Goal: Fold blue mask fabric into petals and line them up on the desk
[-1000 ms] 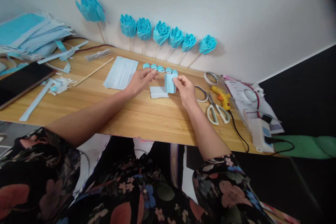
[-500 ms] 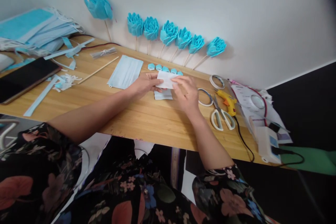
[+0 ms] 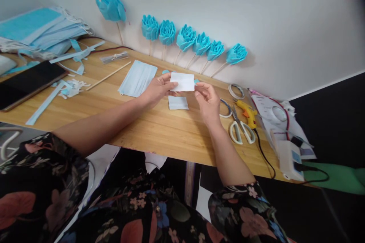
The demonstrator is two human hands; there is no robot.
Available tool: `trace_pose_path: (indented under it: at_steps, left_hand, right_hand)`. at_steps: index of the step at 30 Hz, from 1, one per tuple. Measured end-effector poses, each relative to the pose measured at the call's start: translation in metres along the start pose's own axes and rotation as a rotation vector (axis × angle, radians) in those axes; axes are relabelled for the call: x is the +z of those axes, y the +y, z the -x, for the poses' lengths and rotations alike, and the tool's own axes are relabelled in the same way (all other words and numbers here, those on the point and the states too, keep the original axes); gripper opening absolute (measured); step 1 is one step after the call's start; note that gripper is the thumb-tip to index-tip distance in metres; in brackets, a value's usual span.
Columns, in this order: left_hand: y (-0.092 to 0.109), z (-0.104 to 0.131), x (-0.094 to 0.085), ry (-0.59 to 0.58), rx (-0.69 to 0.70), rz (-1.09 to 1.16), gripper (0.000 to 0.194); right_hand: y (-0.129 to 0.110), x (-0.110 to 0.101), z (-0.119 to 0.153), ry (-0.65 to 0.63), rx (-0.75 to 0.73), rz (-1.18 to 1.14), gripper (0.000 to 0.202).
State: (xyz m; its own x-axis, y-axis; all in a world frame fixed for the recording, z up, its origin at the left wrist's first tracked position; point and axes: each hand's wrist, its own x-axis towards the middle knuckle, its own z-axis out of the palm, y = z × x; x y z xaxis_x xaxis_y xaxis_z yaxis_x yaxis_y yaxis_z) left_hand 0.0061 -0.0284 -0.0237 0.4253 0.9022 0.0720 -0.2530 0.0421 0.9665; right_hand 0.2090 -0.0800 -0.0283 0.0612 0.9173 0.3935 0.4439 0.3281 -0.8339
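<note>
A white rectangular piece is raised over the table, its left edge pinched between thumb and fingers of my left hand. At its right edge is my right hand, thumb and fingertips closed on or against the corner; the exact contact is partly hidden. Below lies a second pale piece flat on the wood. Small blue folded pieces peek out behind the held piece, mostly covered by it. Left of my hands rests a light blue pleated mask.
Several blue flowers on sticks lean against the wall. Scissors, a yellow glue gun and tape rolls lie right. A phone, stacked masks, a wooden stick and scraps are left.
The white piece now faces the camera more squarely and sits slightly higher. My right hand has shifted right to its edge, and the pale piece below is more exposed.
</note>
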Motion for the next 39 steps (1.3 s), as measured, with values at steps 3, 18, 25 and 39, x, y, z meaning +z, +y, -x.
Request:
trace_pose_path:
  at_steps: [3,18,25,39]
  left_hand:
    - [-0.001,0.000,0.001,-0.006,0.007,0.008,0.041]
    - [-0.014,-0.005,0.000,0.012,0.081,-0.103,0.043]
    - [-0.012,-0.003,0.001,-0.023,0.113,-0.146,0.042]
    - [-0.007,0.002,0.005,-0.053,0.084,-0.144,0.044]
  right_hand:
    - [0.000,0.000,0.001,-0.027,-0.005,-0.009,0.026]
    - [0.000,0.004,0.003,-0.086,0.028,-0.063,0.017]
    - [0.000,0.006,0.002,-0.048,0.056,-0.132,0.028]
    - [0.011,0.009,0.000,-0.036,0.063,-0.174,0.046]
